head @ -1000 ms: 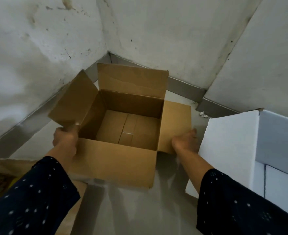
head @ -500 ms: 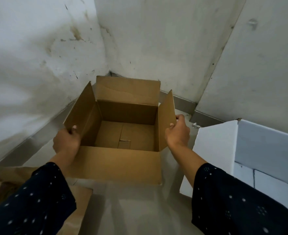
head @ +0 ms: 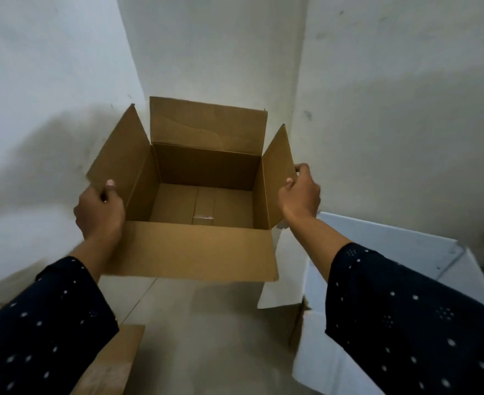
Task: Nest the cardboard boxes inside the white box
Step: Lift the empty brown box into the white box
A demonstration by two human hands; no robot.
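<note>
An open brown cardboard box (head: 195,249) hangs in the air in front of me, all its flaps up, nothing inside. My left hand (head: 99,212) grips its left flap and side, thumb over the flap's edge. My right hand (head: 300,193) holds the right flap from outside. The white box (head: 392,238) stands open on the floor at the lower right, partly hidden behind my right sleeve; its near flap hangs down below the brown box's right corner.
Another piece of brown cardboard (head: 112,363) lies on the floor at the lower left. White walls meet in a corner right behind the held box. Bare grey floor (head: 206,337) lies between the cardboard and the white box.
Both hands have lifted the brown box off the floor and raised it towards the wall corner. The right flap, flat a second ago, now stands up under my right hand.
</note>
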